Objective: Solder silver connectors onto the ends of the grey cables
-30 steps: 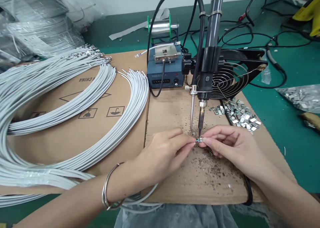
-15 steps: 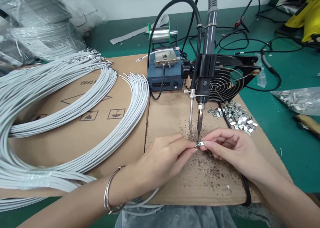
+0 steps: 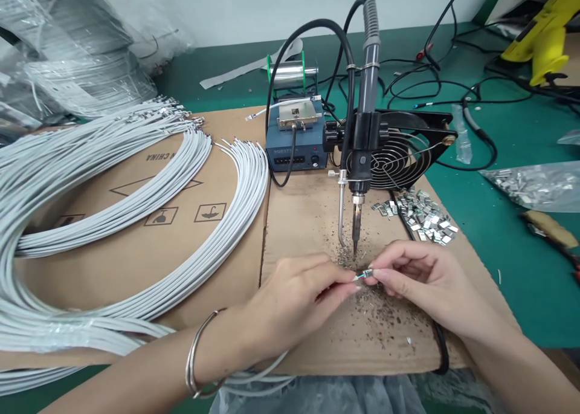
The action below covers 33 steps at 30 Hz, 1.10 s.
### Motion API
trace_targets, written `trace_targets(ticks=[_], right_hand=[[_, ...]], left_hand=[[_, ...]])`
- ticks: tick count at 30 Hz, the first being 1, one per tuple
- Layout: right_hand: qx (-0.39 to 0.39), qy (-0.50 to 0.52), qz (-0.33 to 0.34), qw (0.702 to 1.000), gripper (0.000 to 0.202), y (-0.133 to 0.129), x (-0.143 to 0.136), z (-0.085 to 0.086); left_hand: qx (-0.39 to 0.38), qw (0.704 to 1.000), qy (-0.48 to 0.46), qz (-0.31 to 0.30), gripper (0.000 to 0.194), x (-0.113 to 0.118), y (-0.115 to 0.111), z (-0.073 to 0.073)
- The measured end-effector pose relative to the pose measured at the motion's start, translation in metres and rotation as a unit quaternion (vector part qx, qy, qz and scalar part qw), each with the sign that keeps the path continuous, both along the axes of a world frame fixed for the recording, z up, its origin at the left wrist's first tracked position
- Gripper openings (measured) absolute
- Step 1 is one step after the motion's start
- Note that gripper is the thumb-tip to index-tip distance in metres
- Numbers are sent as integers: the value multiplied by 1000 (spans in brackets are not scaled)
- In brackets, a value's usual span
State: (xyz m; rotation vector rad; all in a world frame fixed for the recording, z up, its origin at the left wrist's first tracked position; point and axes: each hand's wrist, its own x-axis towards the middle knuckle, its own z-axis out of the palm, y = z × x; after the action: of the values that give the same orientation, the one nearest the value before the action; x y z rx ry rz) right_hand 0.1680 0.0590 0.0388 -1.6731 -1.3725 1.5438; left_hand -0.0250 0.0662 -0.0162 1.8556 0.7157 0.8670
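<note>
My left hand (image 3: 303,302) pinches the end of a white cable (image 3: 276,361), whose small coloured wires show past the fingertips. Between thumb and forefinger, my right hand (image 3: 417,278) holds a small metal connector (image 3: 367,273) against those wires. Both sets of fingertips are close together, just below the tip of an upright soldering iron (image 3: 356,220), with a gap between the tip and the connector. A thin metal feed tube (image 3: 341,211) stands beside the iron. Loose metal connectors (image 3: 430,217) lie in a pile behind my right hand.
Bundled white cables (image 3: 226,263) curve over the cardboard (image 3: 235,317) at the left. A blue control box (image 3: 296,145), a solder spool (image 3: 289,74) and a black fan (image 3: 394,154) stand behind. At the right lie a bag of connectors (image 3: 539,184) and a yellow tool (image 3: 539,39).
Both hands have moved slightly down with the cable end and connector, away from the iron's tip. The gap below the tip is wider. The view has shifted a little.
</note>
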Motion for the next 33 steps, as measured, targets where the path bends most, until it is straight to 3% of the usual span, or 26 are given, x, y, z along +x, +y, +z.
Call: trace_targets(ticks=[6,10,13,15,19,22,33], right_hand=[[-56,134,-53,988,6,-16,-7,4],[-54,130,-121,983,10,-27,-22,15],[-53,146,-119,981,9,-33,-29,22],[-53,176,-101,978,7,-36,-31,24],[-54,194,-119,972,7,-42,-35,26],[-53,193,-127,971,6,-45,-38,27],[-26,124,-138,982,14,-55,-41,21]], left_hand=[[-180,983,-38,-11,8,-3,-9,15],[-234,969,-77,27,6,-3,-20,30],[-299,943,-142,35,8,-1,-32,37],[-284,942,-169,56,8,-1,-40,38],[-120,975,-154,106,10,-3,-54,30],[-60,983,-137,103,12,-4,-60,24],[-72,977,-146,139,11,2,-69,21]])
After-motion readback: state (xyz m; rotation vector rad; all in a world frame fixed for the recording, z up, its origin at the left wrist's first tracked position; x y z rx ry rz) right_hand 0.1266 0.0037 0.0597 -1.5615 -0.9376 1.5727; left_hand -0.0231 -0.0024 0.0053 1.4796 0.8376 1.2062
